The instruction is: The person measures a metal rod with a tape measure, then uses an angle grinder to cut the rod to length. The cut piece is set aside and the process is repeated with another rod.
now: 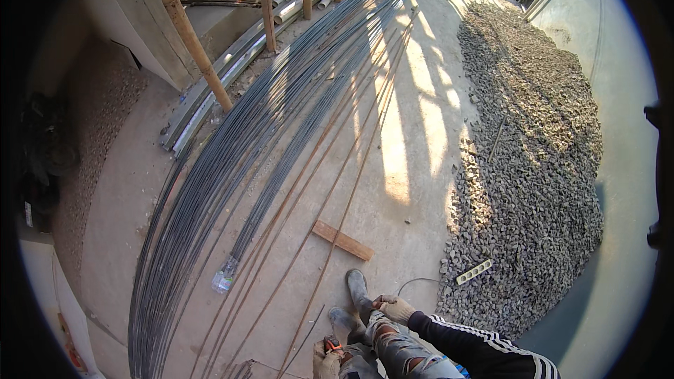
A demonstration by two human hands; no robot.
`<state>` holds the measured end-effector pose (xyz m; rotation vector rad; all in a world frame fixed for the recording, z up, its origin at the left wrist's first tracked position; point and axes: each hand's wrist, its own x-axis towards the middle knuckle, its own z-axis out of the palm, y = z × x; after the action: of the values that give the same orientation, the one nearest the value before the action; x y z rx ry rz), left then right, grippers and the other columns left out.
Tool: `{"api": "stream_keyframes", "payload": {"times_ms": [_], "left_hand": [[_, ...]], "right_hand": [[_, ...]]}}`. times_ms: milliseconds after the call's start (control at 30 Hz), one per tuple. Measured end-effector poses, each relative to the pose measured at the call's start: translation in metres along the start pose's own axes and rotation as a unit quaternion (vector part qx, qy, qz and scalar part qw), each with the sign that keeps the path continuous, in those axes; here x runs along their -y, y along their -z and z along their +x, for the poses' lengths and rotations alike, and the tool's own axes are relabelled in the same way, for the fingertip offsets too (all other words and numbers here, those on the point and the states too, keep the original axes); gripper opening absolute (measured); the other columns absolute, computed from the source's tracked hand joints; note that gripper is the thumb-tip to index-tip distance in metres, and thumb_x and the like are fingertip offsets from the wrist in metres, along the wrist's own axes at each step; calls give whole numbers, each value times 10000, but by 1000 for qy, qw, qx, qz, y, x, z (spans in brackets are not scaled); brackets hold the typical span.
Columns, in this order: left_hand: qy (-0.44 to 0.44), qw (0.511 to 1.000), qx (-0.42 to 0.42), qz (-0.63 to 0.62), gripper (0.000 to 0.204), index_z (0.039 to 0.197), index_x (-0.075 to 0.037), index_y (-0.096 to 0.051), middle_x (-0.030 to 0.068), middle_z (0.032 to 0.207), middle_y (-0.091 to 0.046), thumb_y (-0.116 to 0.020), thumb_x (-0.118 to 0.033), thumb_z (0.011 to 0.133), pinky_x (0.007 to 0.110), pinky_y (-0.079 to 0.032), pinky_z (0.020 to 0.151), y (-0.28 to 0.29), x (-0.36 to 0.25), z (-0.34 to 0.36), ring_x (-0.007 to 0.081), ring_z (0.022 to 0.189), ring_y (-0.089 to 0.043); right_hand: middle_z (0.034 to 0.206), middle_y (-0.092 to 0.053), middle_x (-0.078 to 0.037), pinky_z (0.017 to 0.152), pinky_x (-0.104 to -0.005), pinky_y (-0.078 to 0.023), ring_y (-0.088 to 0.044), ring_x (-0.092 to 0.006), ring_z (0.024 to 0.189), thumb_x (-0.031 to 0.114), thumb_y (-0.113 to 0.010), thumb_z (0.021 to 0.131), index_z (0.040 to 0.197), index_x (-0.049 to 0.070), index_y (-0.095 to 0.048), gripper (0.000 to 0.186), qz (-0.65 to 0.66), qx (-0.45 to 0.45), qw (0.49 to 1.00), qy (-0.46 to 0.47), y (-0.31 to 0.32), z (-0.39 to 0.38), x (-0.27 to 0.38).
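Note:
My left hand (326,361), in a pale work glove, is closed around a small orange-and-black hand tool (332,342) at the lower edge; its exact kind is too small to make out. In front of my right knee is my right hand (395,309), also gloved, with its fingers curled; whatever they hold, if anything, is hidden. Just ahead of my boots (358,290), a short wooden board (342,241) lies on the concrete under rusty steel rods (330,260). A thin dark rod (307,337) lies on the ground near my left hand.
A long bundle of grey rebar (210,189) sweeps across the left, with a clear plastic bottle (225,275) at some rod ends. Gravel (533,168) is heaped on the right, bearing a power strip (474,271) with a cable. Wooden poles (267,7) stand at the far left.

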<state>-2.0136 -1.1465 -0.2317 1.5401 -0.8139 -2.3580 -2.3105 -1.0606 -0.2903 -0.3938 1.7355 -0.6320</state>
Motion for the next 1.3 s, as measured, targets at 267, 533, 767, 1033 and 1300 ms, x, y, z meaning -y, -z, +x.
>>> {"api": "stream_keyframes", "payload": {"times_ms": [267, 533, 767, 1033, 1300], "left_hand": [[-3, 1000, -25, -8, 310, 1100, -41, -537, 74, 914, -647, -697, -12, 837, 282, -536, 733, -68, -18, -24, 138, 777, -642], [-115, 937, -8, 331, 522, 1155, -21, -539, 93, 979, -652, -853, -129, 751, 346, -562, 783, -275, -120, -1, 200, 854, -667], [-337, 813, -7, 474, 723, 1302, -45, -506, 190, 1164, -590, -868, -196, 695, 506, -502, 943, -542, -248, 26, 403, 1099, -603], [-470, 795, 151, 353, 813, 1511, 19, -359, 194, 1418, -518, -815, -177, 867, 398, -400, 1143, -717, -400, 94, 287, 1349, -509], [-586, 663, 139, 445, 927, 1512, 45, -333, 194, 1392, -488, -865, -169, 783, 416, -440, 1107, -874, -495, 231, 324, 1301, -537]], "right_hand": [[896, -699, -90, 771, -331, -507, -656, -182, 856, 415, -629, 1001, 1154, 29, -671, 417, 141, -33, 987, -69, 27, -50, -10], [856, -666, -56, 748, -327, -510, -644, -171, 827, 556, -651, 965, 1216, 36, -640, 577, 116, 124, 985, 15, 175, -120, 140], [939, -714, -77, 771, -312, -523, -652, -145, 873, 398, -730, 955, 1164, 35, -670, 423, 68, -19, 990, 119, 407, -145, 257], [868, -635, 15, 601, -206, -400, -503, -45, 684, 376, -707, 930, 1130, 33, -675, 398, 244, -76, 946, 197, 627, -138, 382], [873, -649, -10, 610, -224, -431, -544, -66, 702, 336, -734, 924, 1096, 21, -657, 367, 232, -161, 929, 241, 788, -46, 459]]}}
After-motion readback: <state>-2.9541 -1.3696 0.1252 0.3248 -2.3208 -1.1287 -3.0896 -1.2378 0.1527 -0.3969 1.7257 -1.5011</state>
